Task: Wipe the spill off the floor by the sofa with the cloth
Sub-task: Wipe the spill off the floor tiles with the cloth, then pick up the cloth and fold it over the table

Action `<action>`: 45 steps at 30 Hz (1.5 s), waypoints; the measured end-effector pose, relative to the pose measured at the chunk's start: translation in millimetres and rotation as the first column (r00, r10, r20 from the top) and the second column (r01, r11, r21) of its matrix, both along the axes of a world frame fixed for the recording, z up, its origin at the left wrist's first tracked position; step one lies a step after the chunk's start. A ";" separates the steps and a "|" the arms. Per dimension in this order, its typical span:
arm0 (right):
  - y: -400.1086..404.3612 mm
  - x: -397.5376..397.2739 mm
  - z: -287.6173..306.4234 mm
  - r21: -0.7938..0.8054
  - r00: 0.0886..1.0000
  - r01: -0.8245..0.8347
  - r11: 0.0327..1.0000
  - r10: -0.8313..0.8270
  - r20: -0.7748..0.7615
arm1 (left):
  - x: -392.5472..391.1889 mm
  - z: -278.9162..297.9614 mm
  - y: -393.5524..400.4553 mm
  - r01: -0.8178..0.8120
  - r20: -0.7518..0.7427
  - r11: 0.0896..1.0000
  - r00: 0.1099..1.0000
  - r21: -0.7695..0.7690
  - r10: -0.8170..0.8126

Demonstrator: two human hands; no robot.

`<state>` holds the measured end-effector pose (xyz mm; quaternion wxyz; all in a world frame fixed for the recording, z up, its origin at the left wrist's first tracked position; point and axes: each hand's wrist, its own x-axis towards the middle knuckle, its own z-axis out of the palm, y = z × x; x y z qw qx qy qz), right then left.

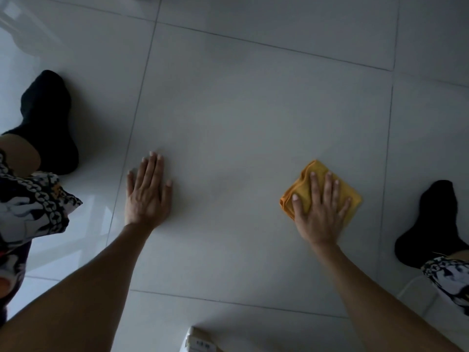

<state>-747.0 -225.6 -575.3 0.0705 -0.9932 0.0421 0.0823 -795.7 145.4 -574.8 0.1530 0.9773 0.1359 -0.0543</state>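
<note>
Two hands lying flat on the pale tiled floor [241, 110], cloth under the right one.

Right hand [320, 212] is pressing down open-palmed, fingers spread, on the folded yellow cloth [303, 191]; cloth edges are showing beyond the fingertips and both sides. Left hand [148, 193] is resting well apart from it, open and flat on bare tile, gripping nothing. No spill is making itself out on the glossy surface. Black socks [48, 118] and patterned fabric [30, 207] are being cut off at both frame edges.
</note>
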 end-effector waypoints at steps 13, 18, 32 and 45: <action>96.3 -25.2 -0.3 0.017 0.962 -0.272 0.962 0.272 0.000 | 0.8 1.2 -1.6 -0.021 -0.019 1.000 1.000 -0.008 0.020; 139.3 -22.9 -0.1 0.063 0.905 -0.426 0.902 0.426 0.012 | 1.3 1.6 0.2 -0.017 -0.019 0.999 1.000 -0.045 0.016; 166.8 -2.3 13.0 0.243 0.853 -0.511 0.824 0.522 0.026 | 17.7 18.6 -18.1 -0.079 -0.020 0.989 0.997 -0.125 0.077; 129.6 62.4 51.3 0.327 0.946 -0.174 0.929 0.250 -0.207 | 73.7 54.7 -52.8 0.134 -0.255 0.986 0.954 -0.102 -0.156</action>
